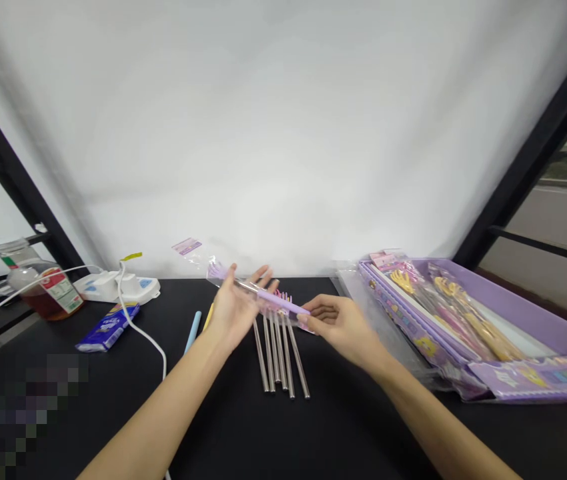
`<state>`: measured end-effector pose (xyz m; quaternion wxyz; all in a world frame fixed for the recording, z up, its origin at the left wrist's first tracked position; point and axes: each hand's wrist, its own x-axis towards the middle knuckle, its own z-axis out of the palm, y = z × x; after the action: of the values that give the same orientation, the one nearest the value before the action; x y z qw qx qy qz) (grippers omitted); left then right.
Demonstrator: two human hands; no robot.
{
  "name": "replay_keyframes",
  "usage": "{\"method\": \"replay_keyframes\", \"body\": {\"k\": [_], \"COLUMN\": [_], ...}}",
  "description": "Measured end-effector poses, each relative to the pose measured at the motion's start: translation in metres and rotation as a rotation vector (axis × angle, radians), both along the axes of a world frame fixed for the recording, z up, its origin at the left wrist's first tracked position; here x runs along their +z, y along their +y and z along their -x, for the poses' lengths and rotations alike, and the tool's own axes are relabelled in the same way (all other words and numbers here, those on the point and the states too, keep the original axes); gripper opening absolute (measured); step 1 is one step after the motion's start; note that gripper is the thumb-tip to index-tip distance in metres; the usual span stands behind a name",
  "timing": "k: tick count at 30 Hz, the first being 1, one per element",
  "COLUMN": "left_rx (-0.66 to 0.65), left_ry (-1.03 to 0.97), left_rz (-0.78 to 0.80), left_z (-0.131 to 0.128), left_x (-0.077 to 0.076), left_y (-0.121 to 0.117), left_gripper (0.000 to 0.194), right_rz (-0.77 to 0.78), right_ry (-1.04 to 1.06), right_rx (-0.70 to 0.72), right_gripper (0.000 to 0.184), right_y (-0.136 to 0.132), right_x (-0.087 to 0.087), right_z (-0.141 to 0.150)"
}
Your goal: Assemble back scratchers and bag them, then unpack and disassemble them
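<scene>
My left hand (237, 308) and my right hand (336, 323) meet over the middle of a black table (243, 427). Between them runs a purple-handled utensil (278, 301) inside a clear plastic sleeve (208, 267) with a small pink label at its far end. The left palm supports the sleeve with fingers spread. The right fingertips pinch the purple handle end. Directly beneath lie several metal rods with coloured ends (281, 357), side by side.
A purple tray (528, 313) of packaged utensils sits at the right. At the left are a white power strip (118, 287) with its cable, a bottle of brown liquid (46, 288), a blue packet (107, 328) and a blue stick (193, 331). Black frame bars stand on both sides.
</scene>
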<state>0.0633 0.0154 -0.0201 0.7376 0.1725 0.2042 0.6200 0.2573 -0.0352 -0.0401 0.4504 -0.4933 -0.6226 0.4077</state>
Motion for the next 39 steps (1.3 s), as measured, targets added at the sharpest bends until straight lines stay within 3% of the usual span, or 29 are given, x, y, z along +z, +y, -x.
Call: {"method": "replay_keyframes", "body": {"k": [3, 8, 10, 15, 18, 21, 24, 27, 29, 31, 33, 36, 39], "left_rx": [0.108, -0.004, 0.061, 0.356, 0.357, 0.315, 0.171, -0.086, -0.278, -0.43, -0.473, -0.42, -0.475], "left_ry": [0.016, 0.084, 0.093, 0.081, 0.103, 0.138, 0.278, 0.464, 0.536, 0.597, 0.683, 0.767, 0.768], "left_rz": [0.015, 0.004, -0.02, 0.096, 0.131, 0.146, 0.072, -0.071, -0.125, -0.181, -0.289, -0.451, -0.45], "left_z": [0.004, -0.012, -0.01, 0.028, 0.043, 0.041, 0.03, 0.018, 0.01, 0.002, -0.005, -0.013, -0.014], "left_x": [-0.005, -0.01, -0.007, -0.002, -0.005, -0.01, -0.011, -0.008, -0.006, -0.005, -0.005, -0.008, -0.009], "left_y": [0.007, 0.002, 0.006, 0.029, 0.036, 0.034, 0.024, 0.008, -0.004, -0.016, -0.025, -0.031, -0.032], "left_gripper": [0.024, 0.023, 0.022, 0.019, 0.016, 0.018, 0.045, 0.049, 0.034, 0.032, 0.037, 0.035, 0.035], "right_rz": [0.098, 0.146, 0.16, 0.198, 0.26, 0.184, 0.057, 0.061, 0.131, 0.189, 0.218, 0.233, 0.114], "right_ry": [0.036, 0.155, 0.14, 0.036, 0.186, 0.336, 0.408, 0.491, 0.544, 0.549, 0.458, 0.176, -0.003], "right_rx": [0.102, 0.21, 0.254, 0.356, 0.348, 0.21, 0.071, 0.109, 0.172, 0.202, 0.215, 0.238, 0.144], "right_gripper": [0.027, 0.036, 0.036, 0.038, 0.048, 0.055, 0.059, 0.057, 0.044, 0.029, 0.029, 0.041, 0.051], "right_y": [-0.002, -0.006, -0.009, -0.018, -0.019, -0.02, -0.021, -0.019, -0.018, -0.016, -0.017, -0.018, -0.017], "right_x": [0.005, 0.005, 0.008, 0.027, 0.031, 0.031, 0.032, 0.033, 0.031, 0.029, 0.026, 0.024, 0.021], "right_z": [-0.007, 0.01, 0.011, -0.022, -0.041, -0.049, -0.047, -0.039, -0.034, -0.03, -0.025, -0.017, -0.011]}}
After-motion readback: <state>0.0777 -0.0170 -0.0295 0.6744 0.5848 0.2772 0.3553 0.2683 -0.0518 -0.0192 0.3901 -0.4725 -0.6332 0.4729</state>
